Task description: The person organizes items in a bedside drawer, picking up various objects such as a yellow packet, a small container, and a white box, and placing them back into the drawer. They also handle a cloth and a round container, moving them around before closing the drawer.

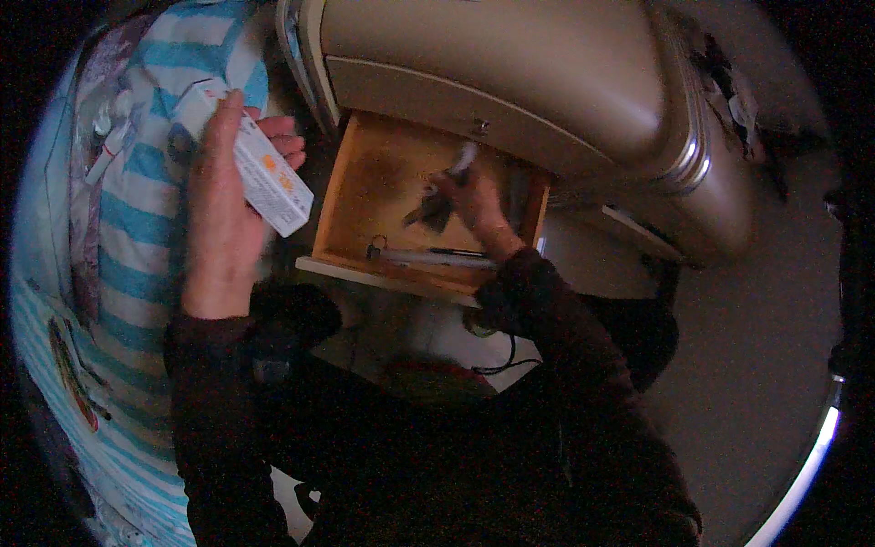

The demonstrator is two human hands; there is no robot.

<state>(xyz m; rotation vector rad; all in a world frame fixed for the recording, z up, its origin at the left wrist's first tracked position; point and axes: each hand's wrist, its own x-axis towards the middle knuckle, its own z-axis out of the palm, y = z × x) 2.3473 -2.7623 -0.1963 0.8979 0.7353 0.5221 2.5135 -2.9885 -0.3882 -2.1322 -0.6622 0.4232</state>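
Note:
My left hand [222, 198], raised over the bed's edge, grips a slim white carton [273, 181] with orange print and small writing. The white end of a box [198, 106] shows above the thumb; whether it is a second box I cannot tell. My right hand [485, 205] reaches into an open wooden drawer [369, 157]. A small whitish object [467, 157], blurred, sticks out from its fingers. Just below those fingers is a dark patch, either an item or shadow. Along the drawer's front lie a ring with keys [376, 247] and a dark pen-like stick [454, 252].
The drawer belongs to a beige curved-front cabinet [492, 55] with a small knob [481, 126]. A bed with a blue-and-white striped sheet [137, 225] runs along the left, holding a clear plastic bag of small items [109, 147]. A black cable [509, 362] hangs below the drawer.

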